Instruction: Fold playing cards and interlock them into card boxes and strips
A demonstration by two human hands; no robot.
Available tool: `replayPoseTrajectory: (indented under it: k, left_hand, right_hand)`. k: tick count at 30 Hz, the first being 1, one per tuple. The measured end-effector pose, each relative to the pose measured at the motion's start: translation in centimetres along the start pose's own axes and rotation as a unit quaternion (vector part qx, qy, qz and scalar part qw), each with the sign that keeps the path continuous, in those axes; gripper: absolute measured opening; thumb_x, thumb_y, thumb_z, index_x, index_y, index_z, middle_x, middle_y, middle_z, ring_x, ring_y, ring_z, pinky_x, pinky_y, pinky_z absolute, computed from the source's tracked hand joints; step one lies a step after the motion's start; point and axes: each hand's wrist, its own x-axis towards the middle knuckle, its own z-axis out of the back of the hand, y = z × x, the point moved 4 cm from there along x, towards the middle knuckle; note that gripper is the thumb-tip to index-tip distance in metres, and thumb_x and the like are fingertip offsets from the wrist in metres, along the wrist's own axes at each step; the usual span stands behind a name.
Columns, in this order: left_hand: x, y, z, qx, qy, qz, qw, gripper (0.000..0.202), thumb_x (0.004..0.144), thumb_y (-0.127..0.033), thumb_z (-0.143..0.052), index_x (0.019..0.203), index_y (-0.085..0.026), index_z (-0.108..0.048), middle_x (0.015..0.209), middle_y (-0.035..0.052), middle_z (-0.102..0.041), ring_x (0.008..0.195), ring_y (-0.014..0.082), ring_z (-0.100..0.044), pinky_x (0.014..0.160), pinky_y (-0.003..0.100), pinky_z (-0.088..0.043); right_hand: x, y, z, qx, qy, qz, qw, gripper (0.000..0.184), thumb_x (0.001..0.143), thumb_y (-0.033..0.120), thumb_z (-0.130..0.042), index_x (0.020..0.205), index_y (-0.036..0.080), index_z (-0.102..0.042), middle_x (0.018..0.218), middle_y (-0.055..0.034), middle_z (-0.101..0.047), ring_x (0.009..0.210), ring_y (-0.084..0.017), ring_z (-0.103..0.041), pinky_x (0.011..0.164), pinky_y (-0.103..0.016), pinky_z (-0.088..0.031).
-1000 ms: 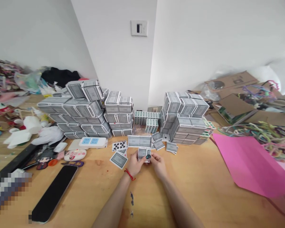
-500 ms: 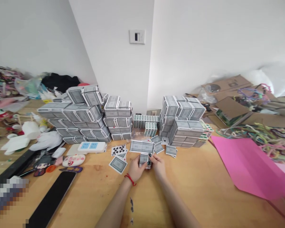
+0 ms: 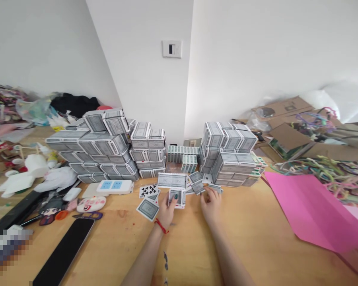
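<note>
My left hand (image 3: 167, 209) is closed on a small stack of playing cards (image 3: 177, 197), held just above the wooden table (image 3: 131, 246). My right hand (image 3: 211, 203) has its fingers reaching onto a loose card (image 3: 214, 188) lying by the right pile of card boxes (image 3: 231, 153). More loose cards (image 3: 149, 208) lie face down and face up around both hands. A flat card sheet (image 3: 172, 180) rests just behind the held stack.
A left pile of card boxes (image 3: 107, 145) stands at the back, with a white power strip (image 3: 115, 186) before it. A black phone (image 3: 64, 250) lies at the front left. Pink paper (image 3: 313, 210) and cardboard with pipe cleaners (image 3: 316, 131) fill the right.
My right hand has let go of the card stack and moved right to the loose card. The left hand keeps the stack.
</note>
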Motion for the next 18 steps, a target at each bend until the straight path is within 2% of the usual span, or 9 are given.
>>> replayPoseTrajectory:
  k: [3, 5, 7, 10, 14, 18]
  left_hand:
    - [0.5, 0.8, 0.9, -0.023, -0.045, -0.004, 0.999, 0.027, 0.067, -0.034, -0.056, 0.087, -0.015, -0.060, 0.084, 0.0048, -0.064, 0.083, 0.0195, -0.057, 0.075, 0.029, -0.043]
    - [0.8, 1.2, 1.3, -0.055, -0.059, 0.005, 0.997, 0.031, 0.066, -0.034, -0.057, 0.090, -0.015, -0.059, 0.083, 0.0046, -0.064, 0.083, 0.0199, -0.058, 0.074, 0.030, -0.044]
    - [1.0, 1.3, 1.6, -0.078, -0.075, 0.012, 0.994, 0.033, 0.066, -0.035, -0.057, 0.093, -0.016, -0.059, 0.083, 0.0044, -0.065, 0.083, 0.0201, -0.058, 0.073, 0.030, -0.044]
    - [1.2, 1.1, 1.8, -0.085, -0.095, 0.012, 0.992, 0.034, 0.064, -0.035, -0.058, 0.093, -0.017, -0.059, 0.083, 0.0040, -0.066, 0.083, 0.0197, -0.059, 0.074, 0.030, -0.044]
    - [1.3, 1.1, 1.6, -0.085, -0.078, 0.011, 0.993, 0.033, 0.063, -0.032, -0.059, 0.092, -0.017, -0.059, 0.081, 0.0036, -0.066, 0.082, 0.0192, -0.060, 0.075, 0.030, -0.044]
    - [1.2, 1.2, 1.5, -0.086, -0.040, 0.011, 0.995, 0.033, 0.063, -0.027, -0.059, 0.094, -0.016, -0.058, 0.082, 0.0031, -0.066, 0.084, 0.0189, -0.059, 0.075, 0.029, -0.044]
  right_hand:
    - [-0.6, 2.1, -1.1, -0.009, 0.081, 0.073, 0.994, 0.026, 0.076, 0.024, -0.043, 0.099, 0.021, -0.056, 0.100, -0.0080, -0.057, 0.096, -0.022, -0.048, 0.084, -0.041, -0.035]
    - [-1.1, 3.6, -1.9, -0.024, 0.150, 0.101, 0.983, 0.032, 0.076, 0.027, -0.045, 0.107, 0.022, -0.052, 0.111, -0.0084, -0.053, 0.102, -0.023, -0.045, 0.085, -0.041, -0.034]
    - [-1.5, 4.5, -2.5, -0.067, 0.183, 0.095, 0.976, 0.048, 0.074, 0.032, -0.048, 0.121, 0.023, -0.041, 0.126, -0.0085, -0.042, 0.106, -0.026, -0.042, 0.085, -0.041, -0.035]
    - [-1.5, 5.1, -3.0, -0.122, 0.212, 0.093, 0.965, 0.061, 0.073, 0.036, -0.049, 0.129, 0.026, -0.028, 0.135, -0.0051, -0.031, 0.102, -0.028, -0.045, 0.083, -0.041, -0.035]
    - [-0.5, 5.1, -3.9, -0.164, 0.235, 0.071, 0.955, 0.059, 0.076, 0.039, -0.045, 0.131, 0.026, -0.025, 0.136, -0.0065, -0.031, 0.096, -0.026, -0.050, 0.078, -0.038, -0.037]
    - [0.6, 5.1, -4.8, -0.201, 0.253, 0.013, 0.946, 0.064, 0.075, 0.046, -0.043, 0.132, 0.026, -0.023, 0.135, -0.0095, -0.031, 0.088, -0.028, -0.056, 0.068, -0.037, -0.041]
